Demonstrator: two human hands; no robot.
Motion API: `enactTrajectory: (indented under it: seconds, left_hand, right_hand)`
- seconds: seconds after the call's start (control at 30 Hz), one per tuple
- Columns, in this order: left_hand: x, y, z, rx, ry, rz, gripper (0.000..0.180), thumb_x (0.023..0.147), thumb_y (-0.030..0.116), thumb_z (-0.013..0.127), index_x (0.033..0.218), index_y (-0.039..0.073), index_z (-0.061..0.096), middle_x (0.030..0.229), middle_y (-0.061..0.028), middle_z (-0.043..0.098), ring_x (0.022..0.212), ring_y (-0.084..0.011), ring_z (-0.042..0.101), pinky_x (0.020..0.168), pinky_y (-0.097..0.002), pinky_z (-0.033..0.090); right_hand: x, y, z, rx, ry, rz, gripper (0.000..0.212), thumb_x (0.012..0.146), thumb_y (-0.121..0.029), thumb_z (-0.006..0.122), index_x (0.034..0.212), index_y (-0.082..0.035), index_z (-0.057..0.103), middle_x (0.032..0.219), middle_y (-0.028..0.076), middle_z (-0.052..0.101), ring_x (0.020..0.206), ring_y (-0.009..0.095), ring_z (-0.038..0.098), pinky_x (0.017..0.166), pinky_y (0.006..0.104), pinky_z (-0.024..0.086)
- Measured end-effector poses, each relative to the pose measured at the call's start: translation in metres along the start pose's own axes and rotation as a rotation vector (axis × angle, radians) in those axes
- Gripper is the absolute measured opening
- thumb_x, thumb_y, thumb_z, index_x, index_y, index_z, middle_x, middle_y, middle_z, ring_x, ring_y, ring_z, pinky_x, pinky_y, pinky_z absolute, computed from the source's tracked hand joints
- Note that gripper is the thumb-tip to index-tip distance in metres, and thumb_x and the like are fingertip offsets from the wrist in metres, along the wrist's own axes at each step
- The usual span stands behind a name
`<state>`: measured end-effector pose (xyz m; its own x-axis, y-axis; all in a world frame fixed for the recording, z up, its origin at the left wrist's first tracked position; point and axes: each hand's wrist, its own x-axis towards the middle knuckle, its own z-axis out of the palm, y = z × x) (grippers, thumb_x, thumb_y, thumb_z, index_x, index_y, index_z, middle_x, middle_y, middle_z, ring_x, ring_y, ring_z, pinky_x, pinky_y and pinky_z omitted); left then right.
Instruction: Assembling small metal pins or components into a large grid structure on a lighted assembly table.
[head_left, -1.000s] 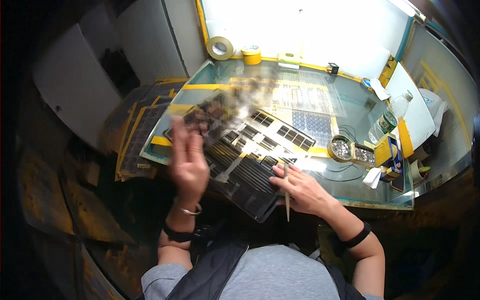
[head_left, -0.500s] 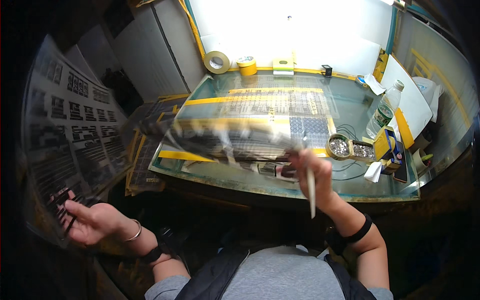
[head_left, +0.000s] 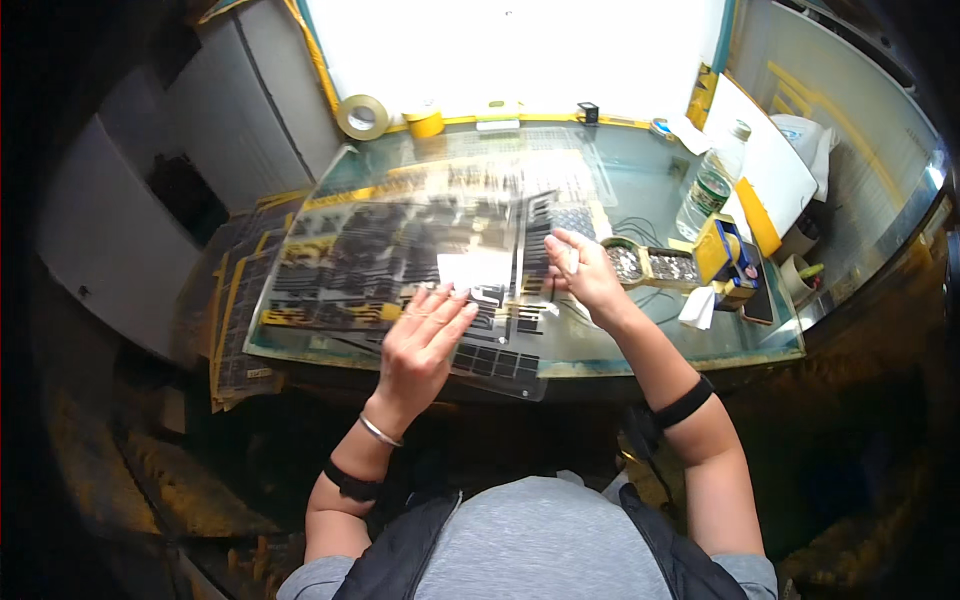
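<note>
- With 12 o'clock straight away from the person, spread over the left and middle of the surface (head_left: pixel 640 345): a clear film (head_left: pixel 350 250) with black patterns, blurred, with a long axis from about 9 to 3 o'clock.
- Cannot tell, through the blur, whether flat against the surface or partly lifted.
- On the film's near side, right of its middle: the left hand (head_left: pixel 420 335), palm down, with fingers straight and close together, pointing to about 1 o'clock; apparently touching, not gripping.
- From there, reaching mostly toward 9 through 12 o'clock: the larger part of the film.
- At the film's right edge, toward 2 o'clock from the left hand and well apart from it: the right hand (head_left: pixel 585 275), with fingers partly bent.
- From the right hand, toward 9 o'clock: nearly all of the film.
- Cannot tell whether pinching the edge or merely beside it; nearer to that edge, in any case, than the left.
- Below the left hand's fingertips, toward 4 o'clock: a lower film (head_left: pixel 505 365), jutting past the surface's near edge.
- Just beside the right hand, toward 3 o'clock: a round tin (head_left: pixel 624 262) of small shiny bits.
</note>
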<state>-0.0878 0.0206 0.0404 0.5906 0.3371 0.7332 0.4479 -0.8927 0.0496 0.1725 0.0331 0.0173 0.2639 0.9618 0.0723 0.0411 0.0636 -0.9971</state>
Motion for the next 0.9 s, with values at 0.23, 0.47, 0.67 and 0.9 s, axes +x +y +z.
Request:
enactTrajectory:
  seconds: [0.23,0.47,0.67,0.9]
  left_hand:
    - [-0.022,-0.001,0.032,-0.230,-0.442,-0.151,0.041,0.091,0.017,0.064,0.129,0.003,0.059,0.140,-0.0168,0.052,0.134,-0.0339,0.045,0.115,-0.0496,0.029]
    - [-0.021,0.019,0.013,-0.395,-0.258,-0.070,0.031,0.084,0.013,0.073,0.112,0.001,0.067,0.123,-0.0163,0.064,0.120,-0.0322,0.059,0.107,-0.0483,0.042]
    - [-0.041,0.037,0.024,-0.356,-0.220,-0.010,0.033,0.076,0.013,0.079,0.104,0.001,0.069,0.117,-0.0156,0.067,0.113,-0.0323,0.063,0.101,-0.0455,0.049]
    - [-0.019,0.043,0.045,-0.342,-0.270,-0.019,0.041,0.080,0.021,0.077,0.113,-0.001,0.066,0.125,-0.0172,0.062,0.119,-0.0333,0.059,0.104,-0.0455,0.046]
  right_hand:
    - [-0.026,-0.003,-0.045,-1.071,0.263,-0.402,0.021,0.081,-0.017,0.075,0.096,-0.007,0.064,0.088,0.013,0.068,0.089,0.033,0.064,0.078,0.0431,0.050]
    - [-0.033,0.007,-0.052,-1.105,0.160,-0.594,0.010,0.077,-0.001,0.063,0.085,-0.007,0.059,0.080,0.014,0.060,0.086,0.032,0.059,0.076,0.0437,0.047]
    - [-0.063,-0.010,-0.090,-1.096,-0.082,-0.811,0.019,0.069,0.010,0.063,0.078,-0.006,0.057,0.071,0.011,0.056,0.074,0.029,0.057,0.066,0.0378,0.048]
    - [-0.099,-0.011,-0.103,-0.736,0.189,-0.606,0.023,0.090,-0.024,0.070,0.099,-0.005,0.063,0.097,0.010,0.070,0.079,0.024,0.063,0.070,0.0333,0.049]
